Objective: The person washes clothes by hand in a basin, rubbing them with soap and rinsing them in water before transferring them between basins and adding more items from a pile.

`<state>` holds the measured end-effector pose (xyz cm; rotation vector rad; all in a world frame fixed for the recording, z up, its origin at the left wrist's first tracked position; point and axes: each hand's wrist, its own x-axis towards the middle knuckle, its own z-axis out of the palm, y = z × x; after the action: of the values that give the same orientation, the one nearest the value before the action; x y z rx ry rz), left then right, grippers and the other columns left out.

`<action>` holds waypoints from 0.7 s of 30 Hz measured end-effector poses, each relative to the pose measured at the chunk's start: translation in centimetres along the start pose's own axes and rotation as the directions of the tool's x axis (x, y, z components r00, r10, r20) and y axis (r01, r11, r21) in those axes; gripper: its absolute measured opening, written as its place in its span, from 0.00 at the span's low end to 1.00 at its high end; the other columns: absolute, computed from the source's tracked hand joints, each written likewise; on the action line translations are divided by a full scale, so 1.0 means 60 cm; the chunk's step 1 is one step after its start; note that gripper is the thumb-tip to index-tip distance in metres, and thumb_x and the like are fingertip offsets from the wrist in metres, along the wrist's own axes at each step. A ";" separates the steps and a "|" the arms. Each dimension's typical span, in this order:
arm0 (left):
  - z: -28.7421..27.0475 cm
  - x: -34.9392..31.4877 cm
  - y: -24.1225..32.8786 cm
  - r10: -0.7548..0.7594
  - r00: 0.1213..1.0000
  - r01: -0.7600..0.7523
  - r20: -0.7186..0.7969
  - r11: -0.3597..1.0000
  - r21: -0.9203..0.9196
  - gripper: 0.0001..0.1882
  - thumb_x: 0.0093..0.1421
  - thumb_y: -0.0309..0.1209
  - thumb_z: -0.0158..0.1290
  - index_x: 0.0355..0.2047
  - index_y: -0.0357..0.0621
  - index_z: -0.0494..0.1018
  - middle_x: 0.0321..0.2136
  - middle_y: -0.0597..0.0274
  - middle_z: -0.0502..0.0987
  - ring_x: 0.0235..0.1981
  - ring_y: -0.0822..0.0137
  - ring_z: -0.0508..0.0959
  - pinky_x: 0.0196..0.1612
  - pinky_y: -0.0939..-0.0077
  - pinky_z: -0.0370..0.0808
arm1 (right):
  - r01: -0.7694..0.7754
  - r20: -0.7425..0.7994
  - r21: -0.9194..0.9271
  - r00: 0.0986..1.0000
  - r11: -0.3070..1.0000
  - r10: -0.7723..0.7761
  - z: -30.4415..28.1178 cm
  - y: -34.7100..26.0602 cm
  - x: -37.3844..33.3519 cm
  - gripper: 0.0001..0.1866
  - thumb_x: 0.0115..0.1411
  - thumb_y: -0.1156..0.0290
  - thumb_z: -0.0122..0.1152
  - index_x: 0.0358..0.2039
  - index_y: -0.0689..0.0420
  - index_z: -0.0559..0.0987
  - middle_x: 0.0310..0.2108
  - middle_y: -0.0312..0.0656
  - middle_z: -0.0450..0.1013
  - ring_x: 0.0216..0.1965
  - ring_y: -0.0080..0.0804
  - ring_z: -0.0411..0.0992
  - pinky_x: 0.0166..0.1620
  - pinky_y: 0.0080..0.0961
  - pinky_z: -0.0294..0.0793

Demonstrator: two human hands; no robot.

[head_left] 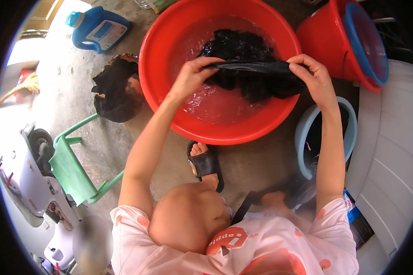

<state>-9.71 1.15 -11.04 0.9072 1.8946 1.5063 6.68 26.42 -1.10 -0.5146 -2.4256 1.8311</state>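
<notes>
A black garment [248, 68] is stretched sideways between my two hands above a large red basin [157, 78]. My left hand [192, 75] pinches its left end between thumb and fingers. At the other end, near the basin's right rim, my right hand [313, 78] grips the cloth the same way. The rest of the black fabric hangs below in a bunch and lies wet in the water, so its full shape is hidden. Cloudy, slightly foamy water [206, 107] shows around it.
A blue detergent jug [101, 34] and a dark crumpled heap [117, 91] lie left of the basin, with a green plastic stool [75, 172] nearer me. On the right are a tilted red bucket [323, 41], a blue basin [369, 41] and a pale blue tub [302, 137].
</notes>
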 end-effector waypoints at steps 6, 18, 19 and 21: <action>-0.084 -0.011 0.122 0.081 0.996 -0.079 -0.029 0.995 0.059 0.13 0.49 0.15 0.49 0.35 0.38 0.77 0.28 0.65 0.70 0.32 0.71 0.71 0.38 0.81 0.67 | -0.058 0.001 0.111 0.998 0.992 0.058 0.030 0.041 0.008 0.04 0.55 0.82 0.51 0.29 0.60 0.74 0.38 0.36 0.72 0.42 0.23 0.69 0.45 0.20 0.68; 0.007 -0.046 -0.126 -0.332 0.911 -0.063 0.245 0.476 0.877 0.22 0.55 0.50 0.51 0.38 0.45 0.73 0.31 0.52 0.75 0.35 0.51 0.77 0.37 0.60 0.75 | -0.008 0.172 -0.731 0.965 0.683 0.196 0.226 0.214 0.009 0.20 0.44 0.86 0.52 0.40 0.58 0.78 0.48 0.49 0.63 0.49 0.49 0.62 0.50 0.37 0.69; 0.012 -0.049 -0.153 -0.325 0.923 -0.065 0.207 0.399 0.915 0.23 0.55 0.51 0.50 0.39 0.45 0.71 0.31 0.52 0.76 0.35 0.51 0.77 0.36 0.60 0.76 | -0.001 0.171 -0.763 0.964 0.646 0.203 0.239 0.222 0.015 0.20 0.44 0.86 0.53 0.40 0.58 0.77 0.47 0.50 0.62 0.48 0.49 0.62 0.49 0.38 0.69; 0.028 -0.046 -0.193 -0.328 0.922 -0.126 0.208 0.255 0.959 0.22 0.56 0.50 0.50 0.40 0.46 0.69 0.33 0.52 0.76 0.35 0.51 0.77 0.35 0.61 0.76 | 0.030 0.135 -0.801 0.982 0.598 0.132 0.247 0.245 0.032 0.18 0.44 0.82 0.58 0.39 0.57 0.76 0.44 0.49 0.62 0.47 0.49 0.62 0.47 0.39 0.70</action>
<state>-8.64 -1.65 -22.67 1.3739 2.4179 -0.2193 4.57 16.83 -19.63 -0.4493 -3.3203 0.6626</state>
